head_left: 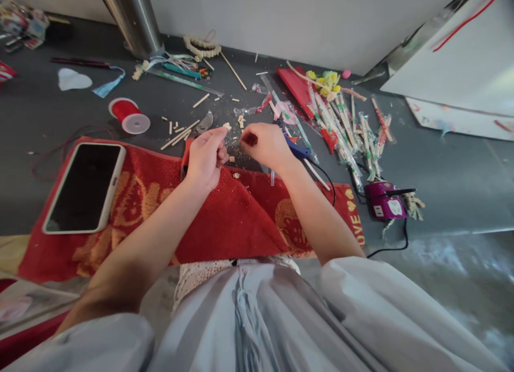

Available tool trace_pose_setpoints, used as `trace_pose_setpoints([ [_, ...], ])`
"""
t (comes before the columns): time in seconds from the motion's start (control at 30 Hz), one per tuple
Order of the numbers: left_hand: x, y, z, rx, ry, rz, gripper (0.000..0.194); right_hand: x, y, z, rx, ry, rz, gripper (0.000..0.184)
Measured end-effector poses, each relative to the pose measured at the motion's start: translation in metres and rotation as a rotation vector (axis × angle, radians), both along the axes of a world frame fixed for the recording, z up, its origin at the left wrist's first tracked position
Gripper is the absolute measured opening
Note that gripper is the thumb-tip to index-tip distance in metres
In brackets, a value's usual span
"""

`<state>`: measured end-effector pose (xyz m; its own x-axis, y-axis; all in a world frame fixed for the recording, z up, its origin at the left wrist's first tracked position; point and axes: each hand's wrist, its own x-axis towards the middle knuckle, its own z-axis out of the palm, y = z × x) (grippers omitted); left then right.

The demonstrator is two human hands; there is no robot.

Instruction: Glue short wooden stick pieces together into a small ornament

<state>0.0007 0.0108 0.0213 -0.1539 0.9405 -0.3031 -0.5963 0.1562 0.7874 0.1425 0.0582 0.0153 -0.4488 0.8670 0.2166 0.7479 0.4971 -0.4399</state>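
Observation:
My left hand is closed in a pinch over the table, with a small pale carved piece at its fingertips. To its right, my right hand is curled with fingertips together; what they hold, if anything, is hidden. Another small pale piece shows just beyond the right hand, and I cannot tell if it touches it. Crumbs and short stick bits are scattered around both hands. A grey blade-like tool lies behind the left hand. Partly under the right wrist is a blue-handled tool.
A red towel covers the front edge, with a phone on its left. Nearby are a red thread spool, several wrapped sticks and a purple corded device. A metal post stands at the back.

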Motion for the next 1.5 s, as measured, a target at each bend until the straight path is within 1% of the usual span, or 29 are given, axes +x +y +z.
trace_pose_setpoints([
  [0.1,0.004,-0.003,0.001,0.009,0.040,-0.052,0.022,0.011,-0.012,-0.003,-0.024,0.366,0.070,0.002],
  [0.2,0.009,-0.006,0.000,0.053,0.127,-0.069,0.021,0.018,-0.022,-0.006,-0.086,0.663,0.065,0.006],
  [0.27,0.011,-0.007,-0.003,0.104,0.183,-0.069,0.016,0.020,-0.026,-0.007,-0.126,0.788,0.063,0.011],
  [0.37,0.012,-0.007,-0.009,0.201,0.251,-0.058,0.009,0.023,-0.027,-0.010,-0.166,0.907,0.082,0.016],
  [0.43,0.011,-0.007,-0.012,0.271,0.279,-0.052,0.011,0.023,-0.027,-0.013,-0.185,0.956,0.093,0.021],
  [0.53,0.010,-0.007,-0.014,0.342,0.319,-0.048,0.021,0.025,-0.026,-0.016,-0.214,0.984,0.096,0.030],
  [0.67,0.010,-0.010,-0.014,0.361,0.400,-0.067,0.027,0.027,-0.025,-0.017,-0.205,0.951,0.109,0.035],
  [0.8,0.010,-0.013,-0.015,0.389,0.451,-0.077,0.025,0.028,-0.027,-0.015,-0.127,0.874,0.096,0.032],
  [0.9,0.009,-0.014,-0.016,0.397,0.451,-0.108,0.023,0.028,-0.030,-0.013,-0.064,0.802,0.084,0.027],
  [1.03,0.008,-0.014,-0.018,0.384,0.429,-0.120,0.021,0.028,-0.033,-0.012,-0.018,0.780,0.082,0.022],
  [1.27,0.009,-0.012,-0.018,0.372,0.417,-0.120,0.025,0.027,-0.034,-0.012,0.003,0.794,0.114,0.017],
  [1.4,0.010,-0.012,-0.017,0.344,0.412,-0.129,0.027,0.027,-0.036,-0.009,-0.046,0.770,0.083,0.018],
  [1.5,0.010,-0.012,-0.015,0.302,0.425,-0.146,0.029,0.027,-0.038,-0.008,-0.082,0.790,0.055,0.019],
])
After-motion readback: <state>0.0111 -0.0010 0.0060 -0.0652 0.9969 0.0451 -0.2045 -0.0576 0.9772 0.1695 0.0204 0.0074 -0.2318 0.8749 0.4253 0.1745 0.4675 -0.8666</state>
